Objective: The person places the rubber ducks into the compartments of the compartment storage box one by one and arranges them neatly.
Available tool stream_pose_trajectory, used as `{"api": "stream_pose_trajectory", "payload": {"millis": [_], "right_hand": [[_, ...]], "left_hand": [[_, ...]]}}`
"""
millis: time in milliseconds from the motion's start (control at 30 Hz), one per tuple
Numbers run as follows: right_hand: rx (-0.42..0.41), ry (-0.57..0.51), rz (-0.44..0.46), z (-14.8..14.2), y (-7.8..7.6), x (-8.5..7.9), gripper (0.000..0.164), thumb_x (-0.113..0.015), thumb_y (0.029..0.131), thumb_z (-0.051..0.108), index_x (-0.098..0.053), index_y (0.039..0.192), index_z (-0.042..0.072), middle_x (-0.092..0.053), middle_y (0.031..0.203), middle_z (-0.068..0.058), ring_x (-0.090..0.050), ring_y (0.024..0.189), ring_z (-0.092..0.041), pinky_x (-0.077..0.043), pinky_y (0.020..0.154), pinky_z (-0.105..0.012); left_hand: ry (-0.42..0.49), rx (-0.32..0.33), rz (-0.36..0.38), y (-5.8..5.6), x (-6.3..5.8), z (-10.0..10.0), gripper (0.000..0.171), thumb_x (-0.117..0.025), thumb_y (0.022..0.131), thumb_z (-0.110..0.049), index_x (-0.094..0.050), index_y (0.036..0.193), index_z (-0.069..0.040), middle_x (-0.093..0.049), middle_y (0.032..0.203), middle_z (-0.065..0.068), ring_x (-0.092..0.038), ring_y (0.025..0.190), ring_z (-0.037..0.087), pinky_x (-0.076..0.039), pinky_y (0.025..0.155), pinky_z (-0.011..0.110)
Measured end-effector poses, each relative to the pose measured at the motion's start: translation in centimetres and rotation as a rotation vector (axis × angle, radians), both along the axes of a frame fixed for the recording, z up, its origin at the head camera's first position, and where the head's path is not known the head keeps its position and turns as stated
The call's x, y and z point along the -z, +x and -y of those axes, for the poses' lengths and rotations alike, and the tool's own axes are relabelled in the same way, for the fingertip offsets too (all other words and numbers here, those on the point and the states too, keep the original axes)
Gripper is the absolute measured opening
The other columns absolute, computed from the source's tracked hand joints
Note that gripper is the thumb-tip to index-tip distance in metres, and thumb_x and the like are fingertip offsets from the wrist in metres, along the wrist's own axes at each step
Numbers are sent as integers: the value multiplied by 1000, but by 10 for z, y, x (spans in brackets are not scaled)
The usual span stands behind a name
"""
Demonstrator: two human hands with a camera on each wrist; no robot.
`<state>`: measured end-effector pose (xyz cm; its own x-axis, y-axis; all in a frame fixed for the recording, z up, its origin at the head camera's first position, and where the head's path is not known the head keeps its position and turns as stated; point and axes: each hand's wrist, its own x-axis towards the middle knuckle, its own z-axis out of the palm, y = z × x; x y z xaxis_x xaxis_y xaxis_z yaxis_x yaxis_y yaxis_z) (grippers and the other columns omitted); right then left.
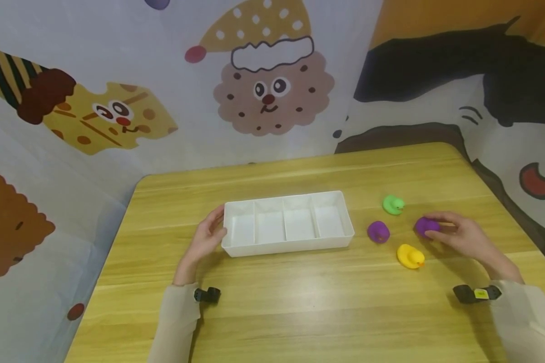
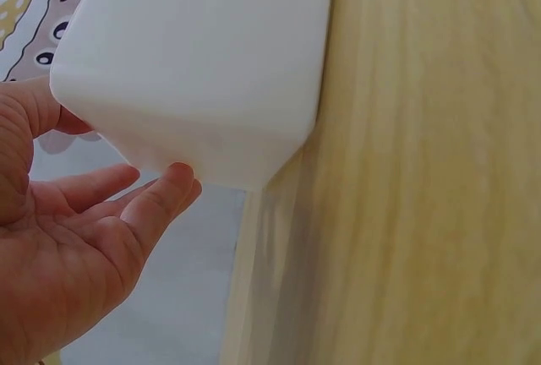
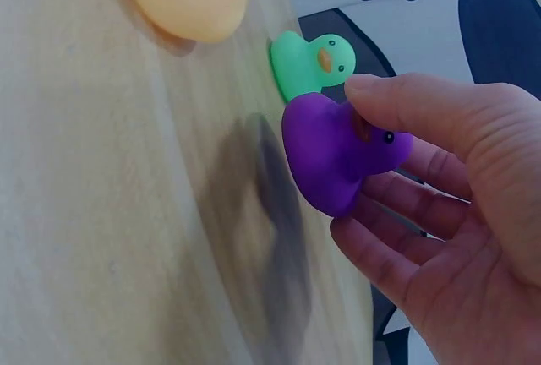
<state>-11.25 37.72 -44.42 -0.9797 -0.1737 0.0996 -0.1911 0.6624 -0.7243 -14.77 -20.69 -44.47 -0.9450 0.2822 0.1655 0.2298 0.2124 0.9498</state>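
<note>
A white divided tray (image 1: 287, 246) with several compartments lies on the table, left of a group of toy ducks. My left hand (image 1: 207, 236) holds its left end, a fingertip (image 2: 179, 172) against the end wall and another finger passing behind a corner. My right hand (image 1: 464, 238) pinches a purple rubber duck (image 3: 325, 154) between thumb and fingers, close over the table. Another purple duck (image 1: 378, 232) sits between that hand and the tray. Around them are a green duck (image 1: 392, 204) farther back and a yellow duck (image 1: 410, 256) nearer me.
The wooden table (image 1: 300, 307) has rounded far corners and meets a cloth backdrop (image 1: 186, 136) printed with cartoon food. Each wrist wears a black camera strap (image 1: 207, 295). The table's right edge runs close beyond my right hand.
</note>
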Motion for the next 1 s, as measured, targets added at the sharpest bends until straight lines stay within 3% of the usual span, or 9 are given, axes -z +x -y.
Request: {"api": "stream_pose_trajectory", "payload": {"millis": [233, 333, 467, 767, 1000], "right_hand": [[7, -22, -48, 3, -1, -8, 37, -69, 82, 3, -57, 114, -11, -55, 109, 8, -47, 89, 19, -50, 68, -5], [2, -3, -68, 4, -2, -12, 38, -69, 82, 3, -56, 114, -12, -60, 110, -1, -45, 91, 20, -47, 71, -1], [10, 9, -71, 5, -3, -16, 39, -69, 83, 6, -55, 115, -12, -54, 115, -30, -42, 93, 21, -44, 73, 0], [30, 23, -69, 10, -4, -27, 41, -70, 83, 7, -55, 118, -9, -53, 117, -25, -40, 96, 20, -42, 76, 2], [11, 18, -126, 19, -7, -36, 40, -72, 79, 3, -58, 114, -10, -57, 113, -19, -44, 97, 18, -42, 77, 2]], "left_hand": [[9, -4, 31, 0, 1, 1, 58, -44, 85, 17, -24, 139, 17, -29, 143, 34, -30, 132, 45, -27, 111, 49], [10, -4, 42, 0, 0, 1, 58, -44, 85, 17, -24, 140, 16, -29, 143, 33, -30, 132, 44, -27, 111, 48], [0, -8, 47, 0, -1, 1, 58, -44, 86, 16, -24, 140, 15, -29, 144, 32, -31, 132, 43, -27, 111, 47], [0, 0, 35, 0, 0, 2, 57, -45, 87, 15, -24, 140, 15, -29, 143, 32, -30, 132, 44, -26, 111, 49], [-2, 8, 38, 0, 0, 2, 57, -45, 87, 15, -24, 140, 14, -29, 144, 31, -30, 132, 43, -27, 111, 48]]}}
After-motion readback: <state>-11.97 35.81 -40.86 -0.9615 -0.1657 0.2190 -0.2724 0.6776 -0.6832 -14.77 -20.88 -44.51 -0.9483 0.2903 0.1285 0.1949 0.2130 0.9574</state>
